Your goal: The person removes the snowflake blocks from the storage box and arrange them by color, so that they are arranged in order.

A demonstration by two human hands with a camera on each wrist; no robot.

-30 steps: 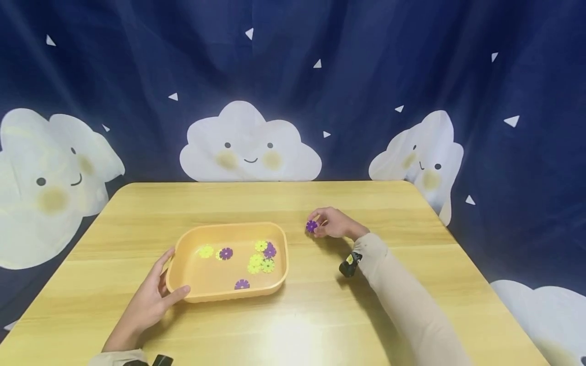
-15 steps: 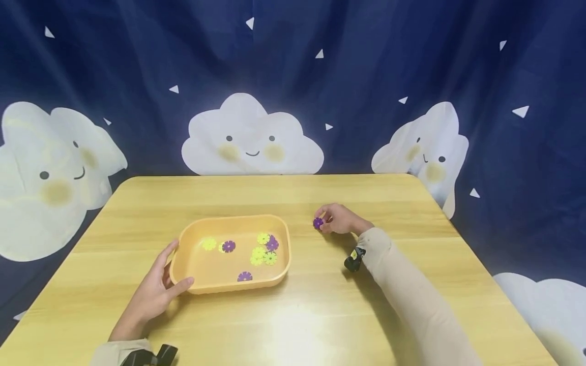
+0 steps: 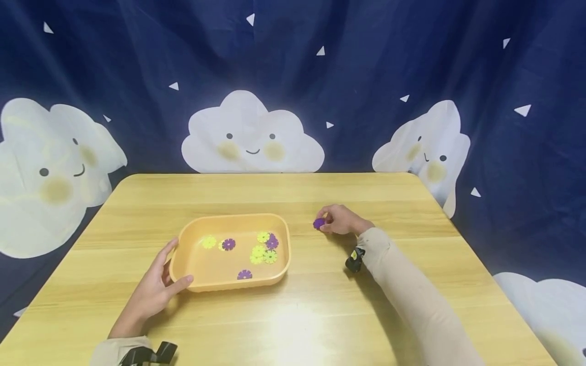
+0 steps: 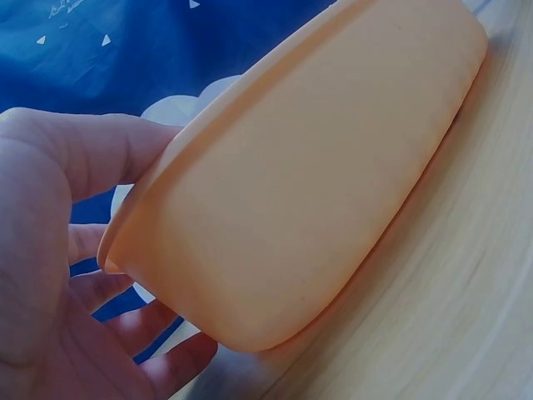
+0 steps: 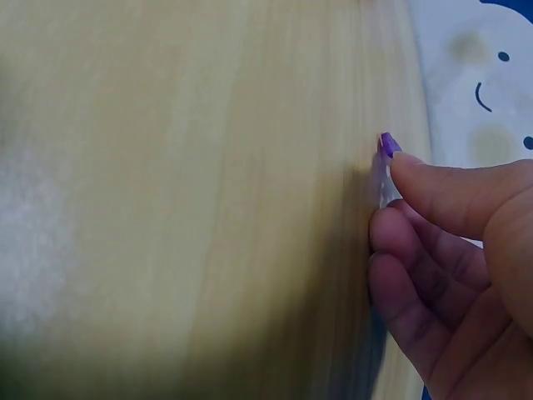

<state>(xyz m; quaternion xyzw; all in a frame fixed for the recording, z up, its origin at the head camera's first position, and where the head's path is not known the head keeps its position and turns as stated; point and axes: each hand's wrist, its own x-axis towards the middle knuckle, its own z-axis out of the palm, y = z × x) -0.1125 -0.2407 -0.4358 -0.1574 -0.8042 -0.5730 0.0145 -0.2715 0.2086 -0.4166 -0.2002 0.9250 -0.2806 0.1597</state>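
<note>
My left hand (image 3: 153, 290) grips the left end of an orange-yellow plastic tray (image 3: 197, 284), thumb on the near rim and fingers along the outer wall. In the left wrist view that hand (image 4: 50, 225) holds the lip of the tray (image 4: 308, 167). Right of the tray, my right hand (image 3: 340, 219) pinches a purple flower-shaped plastic disc (image 3: 318, 223) low over the table. The right wrist view shows this hand (image 5: 466, 242) with its thumb on the edge of the purple disc (image 5: 390, 145), most of which is hidden.
Inside the tray lie several yellow discs (image 3: 208, 242) and purple discs (image 3: 244, 274), with a cluster at the right end. The wooden table (image 3: 366, 325) ends at the back before a dark blue curtain (image 3: 357, 61) with clouds.
My right hand has shifted slightly right, and the purple disc has tipped from facing the camera to lying flatter. My left hand stays at the tray. The head view has shifted slightly.
</note>
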